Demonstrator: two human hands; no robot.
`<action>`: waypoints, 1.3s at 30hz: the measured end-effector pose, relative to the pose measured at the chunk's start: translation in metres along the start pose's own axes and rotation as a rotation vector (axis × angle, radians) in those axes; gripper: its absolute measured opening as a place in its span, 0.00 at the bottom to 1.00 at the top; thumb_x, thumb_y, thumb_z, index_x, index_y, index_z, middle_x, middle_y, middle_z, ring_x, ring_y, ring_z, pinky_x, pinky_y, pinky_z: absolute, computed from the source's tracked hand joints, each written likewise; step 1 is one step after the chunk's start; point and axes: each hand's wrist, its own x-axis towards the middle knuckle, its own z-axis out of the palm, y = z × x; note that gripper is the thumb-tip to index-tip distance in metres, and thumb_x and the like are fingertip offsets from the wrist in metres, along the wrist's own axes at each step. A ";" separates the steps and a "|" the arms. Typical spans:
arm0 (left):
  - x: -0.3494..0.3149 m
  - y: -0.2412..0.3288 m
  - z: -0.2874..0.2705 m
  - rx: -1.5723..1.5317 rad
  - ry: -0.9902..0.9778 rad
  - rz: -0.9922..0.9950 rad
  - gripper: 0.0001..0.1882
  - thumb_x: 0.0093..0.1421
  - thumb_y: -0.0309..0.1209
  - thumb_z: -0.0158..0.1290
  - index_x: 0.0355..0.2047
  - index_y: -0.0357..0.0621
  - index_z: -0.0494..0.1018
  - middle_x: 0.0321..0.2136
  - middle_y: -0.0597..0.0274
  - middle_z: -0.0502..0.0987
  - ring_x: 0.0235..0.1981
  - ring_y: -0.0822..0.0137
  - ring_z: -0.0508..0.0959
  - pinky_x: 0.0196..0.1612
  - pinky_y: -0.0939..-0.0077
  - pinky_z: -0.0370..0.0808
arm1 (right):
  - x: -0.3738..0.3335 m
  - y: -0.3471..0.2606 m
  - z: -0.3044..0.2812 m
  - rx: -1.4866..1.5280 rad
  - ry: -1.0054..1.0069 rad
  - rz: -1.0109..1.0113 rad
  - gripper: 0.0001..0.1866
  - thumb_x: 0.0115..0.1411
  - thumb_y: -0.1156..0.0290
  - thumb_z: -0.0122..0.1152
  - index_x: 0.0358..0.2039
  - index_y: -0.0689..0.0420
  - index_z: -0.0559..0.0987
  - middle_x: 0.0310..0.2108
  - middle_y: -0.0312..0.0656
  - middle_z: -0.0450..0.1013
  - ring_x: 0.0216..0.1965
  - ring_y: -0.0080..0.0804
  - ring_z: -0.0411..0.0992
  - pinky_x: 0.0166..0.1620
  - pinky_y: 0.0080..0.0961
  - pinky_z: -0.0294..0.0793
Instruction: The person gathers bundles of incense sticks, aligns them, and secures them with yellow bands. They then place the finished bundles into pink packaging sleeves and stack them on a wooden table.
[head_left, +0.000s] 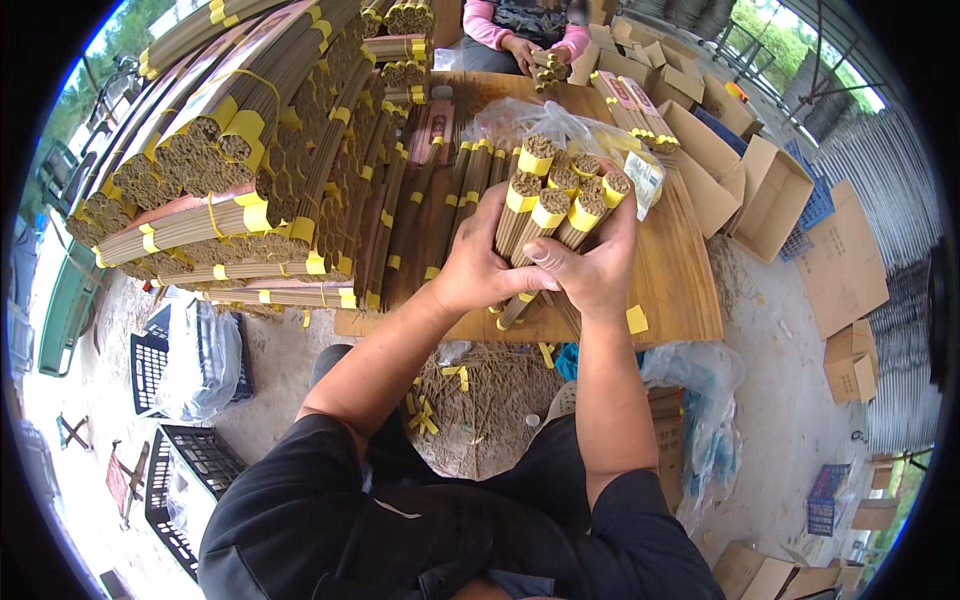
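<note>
Over the wooden table (690, 290), several bundles of brown incense sticks (549, 210) stand gathered together, tilted away from me with their round ends up. Yellow paper bands wrap each bundle near its end. My left hand (474, 262) is closed round their left side, and my right hand (598, 268) grips the right side, its thumb lying across the front. Both thumbs nearly meet in front of the bundles; the fingers behind are mostly hidden. More banded bundles (478, 170) lie on the table just beyond my left hand.
A tall stack of incense bundles (290, 150) fills the table's left side. Clear plastic wrap (540, 118) and packed bundles (640, 110) lie farther back. Opposite sits a person in pink sleeves (488, 22), holding bundles. Cardboard boxes (770, 195) stand right; black crates (190, 470) are at left.
</note>
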 end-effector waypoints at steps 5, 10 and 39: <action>0.004 0.000 -0.009 0.031 -0.114 -0.015 0.56 0.42 0.52 0.76 0.64 0.37 0.61 0.51 0.50 0.78 0.53 0.57 0.80 0.55 0.63 0.75 | 0.000 -0.002 0.007 -0.039 0.085 -0.028 0.53 0.41 0.66 0.87 0.61 0.64 0.60 0.53 0.47 0.71 0.52 0.35 0.76 0.54 0.33 0.79; 0.007 0.004 -0.008 -0.066 -0.083 -0.008 0.62 0.38 0.53 0.78 0.66 0.36 0.58 0.54 0.50 0.77 0.55 0.58 0.78 0.58 0.62 0.73 | 0.006 -0.007 0.010 0.049 0.014 -0.031 0.61 0.38 0.62 0.88 0.67 0.62 0.56 0.56 0.48 0.71 0.55 0.37 0.73 0.59 0.36 0.75; 0.011 0.008 -0.014 -0.294 0.000 -0.214 0.37 0.58 0.32 0.68 0.63 0.37 0.61 0.54 0.54 0.74 0.55 0.66 0.74 0.60 0.67 0.70 | 0.004 -0.002 0.007 -0.268 0.140 -0.043 0.36 0.51 0.83 0.69 0.58 0.61 0.61 0.47 0.43 0.72 0.45 0.27 0.75 0.51 0.29 0.77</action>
